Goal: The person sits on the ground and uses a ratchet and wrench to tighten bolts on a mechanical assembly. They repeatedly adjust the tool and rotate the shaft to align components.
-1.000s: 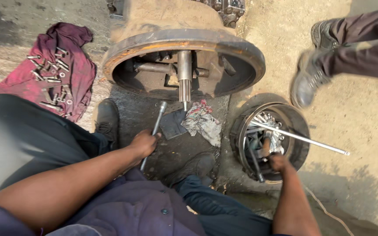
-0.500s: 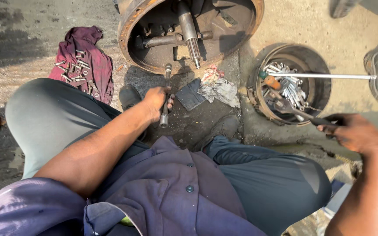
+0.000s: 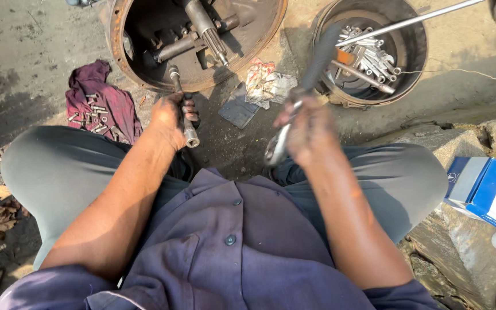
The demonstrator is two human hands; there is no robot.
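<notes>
Sitting on the ground with knees apart, the person holds one tool in each hand above the dirt. The left hand (image 3: 167,117) is clenched around a socket extension bar (image 3: 182,106), its grip closed about the middle of the shaft. The bar's long axis runs roughly away from the body: its far end reaches the rim of the rusty hub housing (image 3: 196,43), and its socket end points back toward the person's lap. The right hand (image 3: 308,132) is wrapped around a ratchet handle (image 3: 299,100), blurred by motion. That tool's axis slants from its shiny head, low and near the right knee, up and outward to a dark grip aimed toward the round tub of tools (image 3: 368,51).

Judging from this, the step in hand seems to be bringing the two pieces together. Mating them would call for turning the ratchet's head toward the bar's near end and lining up the two axes, since they now lie at an angle and apart.

Beside the left hand, a maroon rag (image 3: 99,106) carries small bolts. A crumpled cloth (image 3: 265,83) lies between housing and tub.
</notes>
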